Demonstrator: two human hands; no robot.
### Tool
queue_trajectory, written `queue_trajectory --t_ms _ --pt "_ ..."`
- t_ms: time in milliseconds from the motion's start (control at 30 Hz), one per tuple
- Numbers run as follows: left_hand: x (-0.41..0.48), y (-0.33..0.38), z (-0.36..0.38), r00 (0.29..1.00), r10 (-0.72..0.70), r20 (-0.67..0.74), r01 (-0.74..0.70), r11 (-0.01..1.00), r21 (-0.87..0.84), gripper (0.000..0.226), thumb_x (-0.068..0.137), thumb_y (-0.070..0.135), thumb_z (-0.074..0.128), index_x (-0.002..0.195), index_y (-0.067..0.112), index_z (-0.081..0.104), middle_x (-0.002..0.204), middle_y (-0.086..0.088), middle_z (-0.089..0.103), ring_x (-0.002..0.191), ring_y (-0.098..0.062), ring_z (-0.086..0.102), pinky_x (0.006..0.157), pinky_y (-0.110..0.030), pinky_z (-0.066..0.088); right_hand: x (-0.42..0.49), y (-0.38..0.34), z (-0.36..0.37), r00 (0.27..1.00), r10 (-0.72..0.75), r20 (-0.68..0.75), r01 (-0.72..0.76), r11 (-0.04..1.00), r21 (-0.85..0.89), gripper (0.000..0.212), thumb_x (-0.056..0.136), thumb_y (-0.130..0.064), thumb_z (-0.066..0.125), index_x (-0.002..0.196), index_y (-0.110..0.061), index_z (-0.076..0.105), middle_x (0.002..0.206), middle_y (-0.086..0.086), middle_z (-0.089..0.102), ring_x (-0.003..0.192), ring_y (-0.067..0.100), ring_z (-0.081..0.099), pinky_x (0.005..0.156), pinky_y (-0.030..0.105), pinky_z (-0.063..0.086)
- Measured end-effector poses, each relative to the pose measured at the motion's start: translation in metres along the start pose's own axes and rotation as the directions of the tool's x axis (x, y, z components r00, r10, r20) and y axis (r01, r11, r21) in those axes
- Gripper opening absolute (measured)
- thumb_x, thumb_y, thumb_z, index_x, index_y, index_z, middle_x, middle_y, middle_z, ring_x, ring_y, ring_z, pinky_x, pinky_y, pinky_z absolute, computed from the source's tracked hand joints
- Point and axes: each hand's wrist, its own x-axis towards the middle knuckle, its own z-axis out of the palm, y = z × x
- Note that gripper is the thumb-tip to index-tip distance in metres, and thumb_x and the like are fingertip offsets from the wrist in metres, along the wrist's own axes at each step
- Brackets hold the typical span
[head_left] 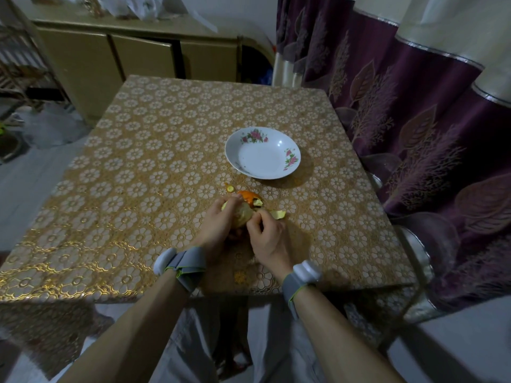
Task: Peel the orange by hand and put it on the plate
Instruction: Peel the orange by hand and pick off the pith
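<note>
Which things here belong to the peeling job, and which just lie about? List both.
Job: orange, peel, plate, left hand, right hand.
Lying about: cabinet, curtain, bags on the cabinet.

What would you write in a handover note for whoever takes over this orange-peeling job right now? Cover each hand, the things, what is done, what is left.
Left hand grips the round, partly peeled orange over the gold floral-patterned table.
Right hand pinches a loosened yellowish peel flap beside the fruit.
The white flower-printed ceramic plate stands beyond the hands, nothing on it.
Done: near side bare.
Left: bright orange rind on the far side; then fruit onto plate.
</note>
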Motion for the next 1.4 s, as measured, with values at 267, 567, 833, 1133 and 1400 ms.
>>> queue_trajectory --t_ms 267,567,833,1133,1400 --pt "-0.005 0.003 -0.001 1.000 -0.009 -0.030 0.007 0.997 -0.078 0.019 0.097 0.040 0.055 0.107 0.025 0.064 0.105 -0.006 0.064 0.079 -0.018 0.061 0.054 -0.025 0.049 -0.002 -0.006 -0.003 0.995 -0.009 0.098 0.014 0.999 -0.048 0.034 0.101 -0.049 0.035 0.085 -0.025 0.053 0.060 -0.013 0.049 0.053 -0.002 0.046 0.048 0.015 0.031" --pt "-0.001 -0.004 -0.005 0.998 0.067 0.020 -0.069 0.989 0.134 0.031 0.095 0.046 0.055 0.111 0.021 0.061 0.106 -0.012 0.065 0.071 -0.017 0.059 0.045 -0.020 0.045 -0.005 -0.003 0.002 0.994 -0.042 0.097 0.059 0.982 -0.178 0.022 0.103 -0.023 0.036 0.087 -0.016 0.049 0.068 0.004 0.056 0.054 0.010 0.037 0.048 0.021 0.022" --pt "0.002 -0.005 -0.003 1.000 -0.004 0.028 0.004 1.000 0.000 0.031 0.096 0.044 0.056 0.113 0.019 0.062 0.106 -0.014 0.063 0.069 -0.019 0.059 0.048 -0.024 0.048 -0.003 -0.006 0.002 0.999 0.027 0.018 -0.024 0.990 -0.142 0.026 0.102 -0.025 0.034 0.084 -0.015 0.049 0.063 -0.003 0.048 0.052 0.012 0.039 0.047 0.024 0.020" --pt "0.003 -0.001 -0.024 0.975 -0.136 0.177 0.209 0.830 -0.517 0.032 0.093 0.040 0.048 0.090 0.010 0.059 0.067 -0.004 0.066 0.044 -0.014 0.051 0.033 -0.015 0.032 0.002 -0.001 -0.003 0.985 0.162 -0.066 -0.165 0.985 -0.044 0.029 0.104 -0.030 0.038 0.079 -0.021 0.049 0.057 -0.003 0.050 0.047 0.010 0.041 0.045 0.025 0.025" --pt "0.010 -0.005 -0.017 0.990 -0.141 0.015 0.138 0.936 -0.325 0.039 0.097 0.046 0.050 0.101 0.010 0.065 0.093 -0.012 0.074 0.072 -0.023 0.068 0.058 -0.030 0.054 0.001 -0.002 -0.005 0.994 0.057 -0.095 -0.056 0.998 0.008 0.017 0.102 -0.025 0.048 0.103 -0.024 0.065 0.076 -0.016 0.060 0.065 -0.003 0.053 0.054 0.009 0.033"
